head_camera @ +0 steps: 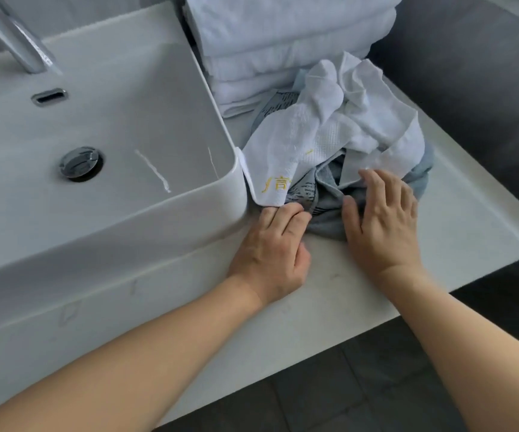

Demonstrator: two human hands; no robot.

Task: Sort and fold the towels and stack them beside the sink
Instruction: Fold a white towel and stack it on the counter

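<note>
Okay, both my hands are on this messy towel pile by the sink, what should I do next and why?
Probably lift the white towel off the pile first. It lies crumpled on top of the blue-grey towel, your left hand already pinches its lettered corner, and your right hand rests on the blue-grey one.

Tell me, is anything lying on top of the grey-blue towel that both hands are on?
Yes. A crumpled white towel with yellow lettering lies over the far part of the grey-blue towel. The left hand and right hand reach only its near, uncovered edge; the folded white stack sits behind.
</note>
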